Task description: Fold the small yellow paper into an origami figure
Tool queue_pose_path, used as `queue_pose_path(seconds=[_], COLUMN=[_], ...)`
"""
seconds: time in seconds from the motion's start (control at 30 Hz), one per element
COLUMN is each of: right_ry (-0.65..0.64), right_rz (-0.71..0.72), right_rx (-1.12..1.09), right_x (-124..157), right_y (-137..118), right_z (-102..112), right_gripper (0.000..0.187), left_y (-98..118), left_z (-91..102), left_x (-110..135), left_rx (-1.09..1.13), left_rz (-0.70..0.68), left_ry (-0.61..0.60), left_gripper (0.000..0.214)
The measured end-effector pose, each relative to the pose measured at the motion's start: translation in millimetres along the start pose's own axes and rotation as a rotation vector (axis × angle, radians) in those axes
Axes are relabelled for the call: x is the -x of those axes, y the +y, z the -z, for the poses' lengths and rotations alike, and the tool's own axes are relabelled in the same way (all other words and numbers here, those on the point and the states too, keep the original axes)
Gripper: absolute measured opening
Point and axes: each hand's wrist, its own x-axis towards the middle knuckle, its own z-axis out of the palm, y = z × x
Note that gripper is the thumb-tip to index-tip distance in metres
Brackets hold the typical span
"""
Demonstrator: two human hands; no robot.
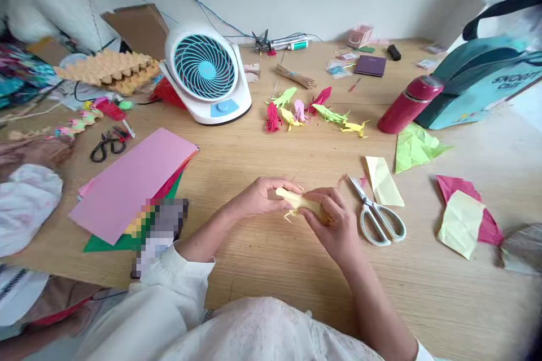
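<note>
Between my two hands is a pale yellow folded paper figure (305,203), with thin leg-like strips sticking out below and above it. My left hand (271,196) pinches its left end, fingers closed over the paper. At the other end, my right hand (334,220) has thumb and fingers closed round the body, hiding part of it. White-handled scissors (379,217) lie just right of my right hand, blades slightly apart. Beside them rests a creased cream paper piece (384,181). Finished-looking folded paper figures (292,115) in red, yellow, green and pink lie farther back.
A white fan (207,73) stands at back left. Coloured paper sheets (135,183) are stacked at left, near black-handled scissors (108,145). A red bottle (410,104) lies tilted against a teal bag (478,82) at right. Crumpled paper scraps (461,223) lie right.
</note>
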Motion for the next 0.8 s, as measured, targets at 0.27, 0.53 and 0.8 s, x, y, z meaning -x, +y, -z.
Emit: queue_pose_path(seconds=[0.27, 0.53, 0.8], right_ry=[-0.065, -0.091, -0.061], right_rz=[-0.045, -0.045, -0.073], right_rx=[-0.058, -0.036, -0.059], right_x=[-2.6, -2.3, -1.2], right_y=[-0.9, 1.7, 1.6], right_z=[1.5, 2.2, -0.5], right_gripper=[0.026, 0.027, 0.023], left_y=[-1.8, -3.3, 0.6], left_z=[-2.3, -1.2, -1.5], left_x=[0.7, 1.3, 1.6], left_rx=[0.043, -0.006, -0.018], left_rz=[0.045, 0.037, 0.042], left_ry=[0.041, 0.043, 0.029], left_gripper=[0.039, 0.037, 0.034])
